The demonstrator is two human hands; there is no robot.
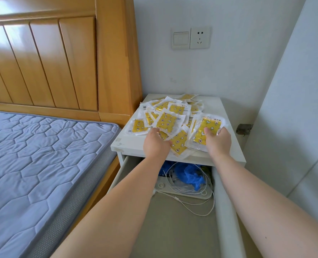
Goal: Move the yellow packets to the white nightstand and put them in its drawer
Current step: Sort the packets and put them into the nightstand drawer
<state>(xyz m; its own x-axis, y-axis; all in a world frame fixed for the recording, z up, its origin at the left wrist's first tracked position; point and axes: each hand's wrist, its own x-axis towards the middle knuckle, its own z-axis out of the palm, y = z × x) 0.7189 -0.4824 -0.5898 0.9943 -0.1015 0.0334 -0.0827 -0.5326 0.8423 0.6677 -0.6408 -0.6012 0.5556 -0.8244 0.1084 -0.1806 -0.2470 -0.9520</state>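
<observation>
Head camera looks down on the yellow packets (168,121), heaped on top of the white nightstand (130,144). My right hand (218,140) grips a small stack of them at the pile's right edge, thumb on top. My left hand (155,144) pinches one packet at the front. Below, the drawer (223,202) stands open, holding a blue bag (190,174) and white cables (191,203). A mattress (42,155) lies to the left.

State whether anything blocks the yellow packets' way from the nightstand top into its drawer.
Nothing visible does. The drawer stands open below the yellow packets. White cables and a blue bag lie toward its back, leaving room in front.
</observation>
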